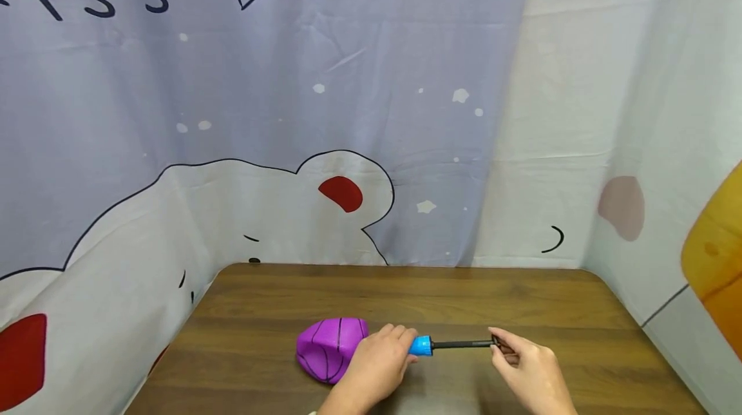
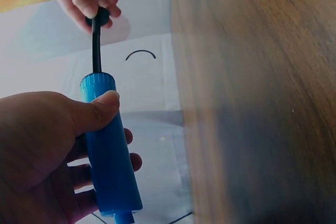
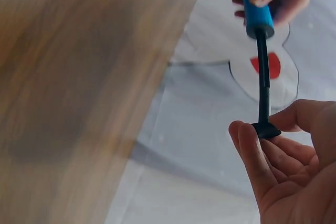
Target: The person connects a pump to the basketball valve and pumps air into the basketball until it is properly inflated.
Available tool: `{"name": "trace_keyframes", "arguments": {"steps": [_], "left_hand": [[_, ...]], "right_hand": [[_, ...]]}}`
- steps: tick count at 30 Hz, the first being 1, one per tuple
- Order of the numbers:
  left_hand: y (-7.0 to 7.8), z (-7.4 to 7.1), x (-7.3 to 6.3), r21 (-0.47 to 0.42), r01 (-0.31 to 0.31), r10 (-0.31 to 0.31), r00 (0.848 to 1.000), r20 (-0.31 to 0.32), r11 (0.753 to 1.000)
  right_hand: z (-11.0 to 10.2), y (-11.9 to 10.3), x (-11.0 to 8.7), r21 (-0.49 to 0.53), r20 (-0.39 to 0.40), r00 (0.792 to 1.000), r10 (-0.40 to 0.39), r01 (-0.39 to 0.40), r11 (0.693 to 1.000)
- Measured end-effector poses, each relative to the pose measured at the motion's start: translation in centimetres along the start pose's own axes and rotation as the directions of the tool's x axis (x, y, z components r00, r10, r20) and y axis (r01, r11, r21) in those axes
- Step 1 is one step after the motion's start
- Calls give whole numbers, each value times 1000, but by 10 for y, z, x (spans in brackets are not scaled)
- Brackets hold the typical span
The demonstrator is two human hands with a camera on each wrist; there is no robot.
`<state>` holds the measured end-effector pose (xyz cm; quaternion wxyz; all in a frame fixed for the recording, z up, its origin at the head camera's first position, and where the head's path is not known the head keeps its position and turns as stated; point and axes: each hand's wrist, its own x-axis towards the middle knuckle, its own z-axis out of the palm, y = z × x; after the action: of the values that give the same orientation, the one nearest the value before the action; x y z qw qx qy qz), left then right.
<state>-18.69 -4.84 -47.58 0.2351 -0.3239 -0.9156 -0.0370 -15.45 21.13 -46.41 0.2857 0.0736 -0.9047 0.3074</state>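
Note:
A small hand pump with a blue barrel [image 2: 107,150] and a black rod [image 1: 460,344] is stretched between both hands. My left hand [image 1: 379,357] grips the barrel, thumb along its side and fingers wrapped behind it. At the rod's far end, my right hand [image 1: 530,366] pinches the black handle [image 3: 266,130] between thumb and fingers. The rod is drawn well out of the barrel. Left of my left hand lies a wrinkled, partly deflated purple ball [image 1: 330,347] with black lines, partly hidden behind that hand in the head view.
The wooden table [image 1: 261,299] spreads under both hands. A printed curtain [image 1: 429,112] with cartoon shapes rises behind its far edge and continues along the left and right sides.

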Motion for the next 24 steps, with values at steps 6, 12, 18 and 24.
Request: {"name": "trace_keyframes", "arguments": {"steps": [6, 12, 18, 24], "left_hand": [[0, -1, 0, 15, 5, -5, 1000, -4, 1000], [5, 0, 0, 83, -6, 13, 996, -91, 997], [13, 2, 1, 120, -26, 39, 994, -105, 992], [12, 3, 0, 83, -52, 58, 996, -70, 995]], "right_hand": [[-5, 3, 2, -25, -17, 1000, -11, 10, 1000], [15, -13, 1, -73, -69, 991, -113, 108, 991], [35, -38, -7, -48, 55, 994, -92, 95, 994], [43, -45, -9, 15, 153, 988, -38, 36, 999]]}}
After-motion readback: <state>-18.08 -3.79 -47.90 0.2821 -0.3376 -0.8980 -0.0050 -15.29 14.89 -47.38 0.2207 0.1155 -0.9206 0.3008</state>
